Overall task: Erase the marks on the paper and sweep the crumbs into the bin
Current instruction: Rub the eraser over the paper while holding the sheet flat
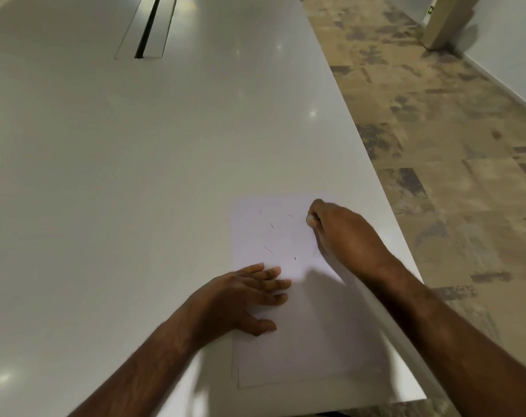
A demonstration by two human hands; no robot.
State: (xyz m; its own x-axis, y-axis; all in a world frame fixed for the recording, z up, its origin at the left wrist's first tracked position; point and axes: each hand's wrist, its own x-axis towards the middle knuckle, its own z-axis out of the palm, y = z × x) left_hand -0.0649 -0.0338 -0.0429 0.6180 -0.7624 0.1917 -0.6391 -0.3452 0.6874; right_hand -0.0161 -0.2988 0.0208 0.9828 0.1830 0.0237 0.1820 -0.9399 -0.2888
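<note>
White sheet of paper (288, 296) lies flat on the pale worktop (135, 176), near the worktop's right edge and close to the person. Its near half sits in shadow from the arms.

Several short dark pencil marks (269, 251) are scattered over the far half of the sheet: thin strokes and one small dot, well apart from each other.

Left hand (249, 299) rests palm down on the sheet's left side, about midway along its length. Fingers straight and spread, flat against the paper, thumb out toward the near end. Grip open, holding nothing; the hand just presses on the sheet.

Right hand (340, 233) is at the sheet's far right corner, forearm crossing over the worktop edge. Fingers curled in a tight grip, pinching a small pale eraser (309, 219), only its tip showing at the fingertips. The tip is at the paper; actual contact cannot be told, since this area is slightly blurred.

Far back on the worktop, a long dark slot (149, 28) is set in a recessed panel. Mottled brown carpet (451, 130) to the right.
</note>
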